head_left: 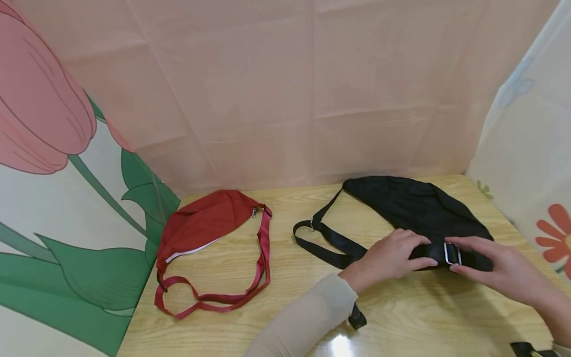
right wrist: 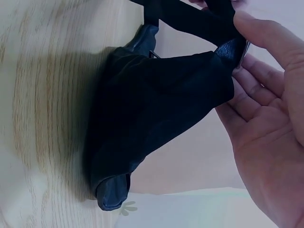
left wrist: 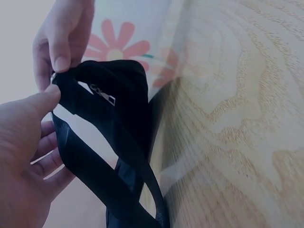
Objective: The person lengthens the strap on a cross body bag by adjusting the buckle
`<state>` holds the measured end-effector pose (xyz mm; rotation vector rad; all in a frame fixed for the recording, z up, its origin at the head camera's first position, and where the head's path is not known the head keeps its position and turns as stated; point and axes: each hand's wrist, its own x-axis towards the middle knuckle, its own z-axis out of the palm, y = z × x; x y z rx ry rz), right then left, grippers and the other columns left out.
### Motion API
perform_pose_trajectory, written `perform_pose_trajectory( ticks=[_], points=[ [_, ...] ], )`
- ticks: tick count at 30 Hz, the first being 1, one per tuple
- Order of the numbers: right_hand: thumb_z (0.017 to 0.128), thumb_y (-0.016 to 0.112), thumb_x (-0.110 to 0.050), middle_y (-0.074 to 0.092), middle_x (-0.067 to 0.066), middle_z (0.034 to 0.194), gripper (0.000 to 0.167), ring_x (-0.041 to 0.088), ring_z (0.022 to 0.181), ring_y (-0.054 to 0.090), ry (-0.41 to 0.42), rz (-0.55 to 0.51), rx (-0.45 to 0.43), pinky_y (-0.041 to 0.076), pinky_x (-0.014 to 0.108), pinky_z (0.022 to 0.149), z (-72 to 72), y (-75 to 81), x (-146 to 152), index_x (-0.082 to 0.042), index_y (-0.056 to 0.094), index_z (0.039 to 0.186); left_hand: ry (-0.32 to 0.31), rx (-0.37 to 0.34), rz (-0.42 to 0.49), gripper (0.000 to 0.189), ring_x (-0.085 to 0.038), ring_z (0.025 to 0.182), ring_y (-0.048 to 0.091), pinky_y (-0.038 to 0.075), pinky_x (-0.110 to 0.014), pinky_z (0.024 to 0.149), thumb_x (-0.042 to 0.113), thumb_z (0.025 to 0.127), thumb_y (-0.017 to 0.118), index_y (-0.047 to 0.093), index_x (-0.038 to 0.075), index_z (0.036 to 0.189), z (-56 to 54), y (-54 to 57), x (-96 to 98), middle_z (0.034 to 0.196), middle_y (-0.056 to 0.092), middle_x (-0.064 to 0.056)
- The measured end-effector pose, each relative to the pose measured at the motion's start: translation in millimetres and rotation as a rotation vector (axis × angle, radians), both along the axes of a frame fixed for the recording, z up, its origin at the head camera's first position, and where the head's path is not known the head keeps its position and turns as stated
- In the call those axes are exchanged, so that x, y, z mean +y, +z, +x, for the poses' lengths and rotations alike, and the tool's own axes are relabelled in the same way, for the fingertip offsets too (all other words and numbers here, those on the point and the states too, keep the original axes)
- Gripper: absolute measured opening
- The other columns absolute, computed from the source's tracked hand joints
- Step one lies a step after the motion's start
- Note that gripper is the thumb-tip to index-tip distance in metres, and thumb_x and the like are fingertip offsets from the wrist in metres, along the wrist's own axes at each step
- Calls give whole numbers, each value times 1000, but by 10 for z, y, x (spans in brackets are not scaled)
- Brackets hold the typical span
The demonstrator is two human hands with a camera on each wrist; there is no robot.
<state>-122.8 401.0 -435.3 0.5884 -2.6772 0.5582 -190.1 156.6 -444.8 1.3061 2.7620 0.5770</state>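
Note:
A black waist bag lies at the right of the table, its strap looping out to the left. On that strap, near the bag's front right end, sits a silver metal buckle. My right hand pinches the strap at the buckle between thumb and fingers. Just left of the buckle, my left hand pinches the strap between thumb and fingers. In the left wrist view, a zipper pull shows on the bag behind the strap. The right wrist view shows the bag body hanging below the right hand.
A red waist bag with a white zipper and a looped red strap lies on the left of the wooden table. A pinkish cloth hangs behind, with flower-printed cloth on both sides.

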Motion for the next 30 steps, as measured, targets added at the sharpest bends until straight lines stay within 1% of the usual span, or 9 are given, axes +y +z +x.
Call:
perform_pose_trajectory(
  ticks=[5,8,10,14,17,21,24,27,30],
  points=[
    [64,96,-20,59,-25,118,63,-22,104,47,-3,-12,5,36,1,79,1,3,-16,-22,72,122,-26,1,9,52,5,118,48,35,-9,101,60,98,53,58,32,141,-2,-18,7,131,57,20],
    [64,96,-19,60,-25,118,64,-22,103,48,-3,-27,6,37,1,78,-2,8,-25,-23,72,124,-40,3,11,52,5,122,47,34,-9,103,59,98,52,57,31,142,2,-16,21,134,56,21],
    [65,95,-19,59,-28,118,64,-21,101,50,-4,-27,2,38,1,77,-9,20,-28,-24,72,125,-45,8,14,52,5,123,47,33,-9,103,59,98,52,56,31,142,5,-15,31,135,56,21],
    [65,95,-23,61,-27,115,62,-14,96,56,-10,0,-8,38,2,74,-22,48,-33,-23,72,123,-43,15,23,52,5,123,46,33,-8,103,59,98,53,56,30,142,16,-4,27,136,56,21],
    [64,96,-24,66,-20,109,61,-10,92,59,-20,16,-8,38,2,72,-32,58,-43,-23,73,120,-50,25,21,53,5,124,46,33,-8,103,58,98,53,56,29,143,15,10,27,136,56,20],
    [63,96,-26,68,-14,106,60,-7,89,62,-29,36,-11,37,3,70,-41,65,-52,-24,73,118,-70,51,16,54,5,122,47,33,-8,102,58,98,54,56,27,143,3,18,60,133,57,19],
    [63,96,-28,68,-13,107,60,-6,89,62,-36,48,-19,37,4,69,-41,68,-57,-24,73,118,-67,53,17,54,4,120,48,34,-8,100,57,98,55,56,27,143,6,6,76,133,58,18],
    [63,96,-28,69,-13,107,60,-5,89,62,-40,49,-17,37,3,70,-34,66,-66,-24,73,118,-58,41,19,58,4,119,48,35,-8,99,59,96,57,54,27,144,17,-27,75,135,56,17],
    [62,97,-29,70,-11,107,61,-5,89,63,-42,46,-10,37,3,71,-32,60,-74,-25,73,118,-29,36,2,62,4,117,48,36,-8,98,60,94,60,50,28,146,32,-68,63,137,54,18]
  ],
)
